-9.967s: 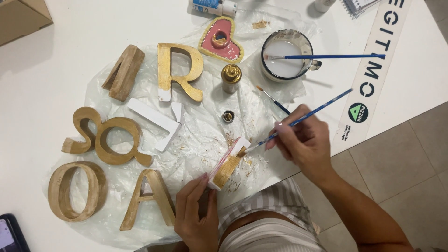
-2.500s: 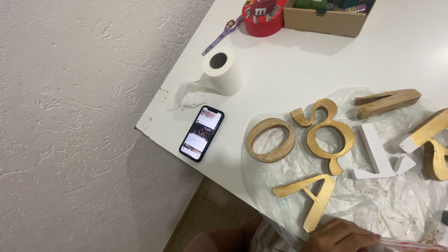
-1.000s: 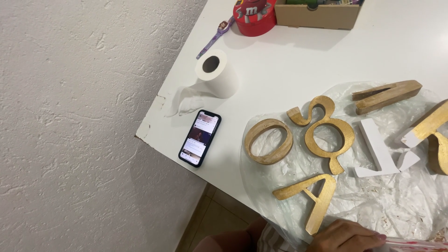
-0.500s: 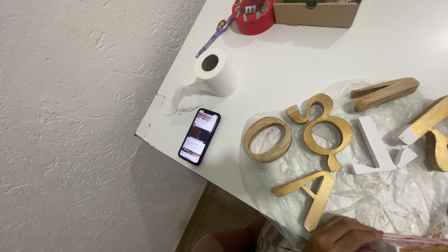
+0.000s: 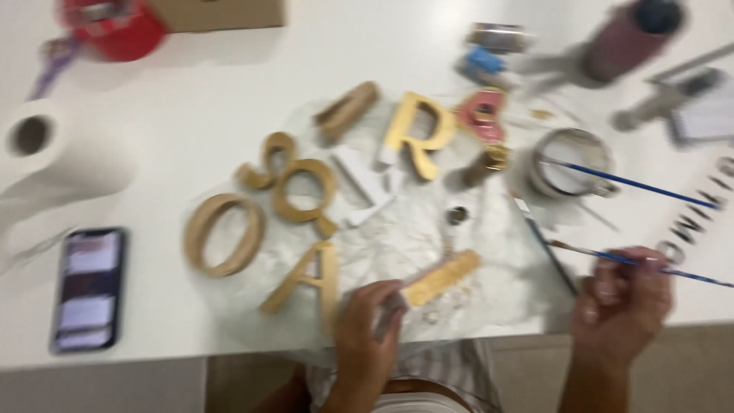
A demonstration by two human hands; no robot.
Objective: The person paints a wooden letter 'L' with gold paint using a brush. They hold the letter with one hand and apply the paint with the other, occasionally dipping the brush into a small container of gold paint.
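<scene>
The fingers (image 5: 380, 294) of the left hand (image 5: 367, 321) are closed around the near end of a long gold-painted piece (image 5: 443, 277), which lies slanted on the crinkled plastic sheet (image 5: 397, 245) at the front edge of the white counter (image 5: 229, 92). The right hand (image 5: 623, 302) sits well to the side of it, near the counter's edge, its fingers pinched shut on a thin blue-handled paintbrush (image 5: 612, 258) that points back toward the sheet. The view is blurred, so finer detail of either grip is hard to make out. Just left of the held piece lies a gold letter A (image 5: 310, 279), and beyond it a gold O (image 5: 223, 233), a curly gold Q-like shape (image 5: 294, 187) and a gold R (image 5: 420, 134), with a white unpainted piece (image 5: 363, 180) between them. Behind the R rests a pink heart-shaped piece (image 5: 482, 115). A round cup of pale water (image 5: 569, 160) stands to the right of the letters with a second blue brush (image 5: 634, 182) resting across it. Far left on the counter are a dark phone (image 5: 86, 289) and a white paper roll (image 5: 53, 157); a red tape-like roll (image 5: 115, 27) and a cardboard box (image 5: 222, 11) sit at the back.
</scene>
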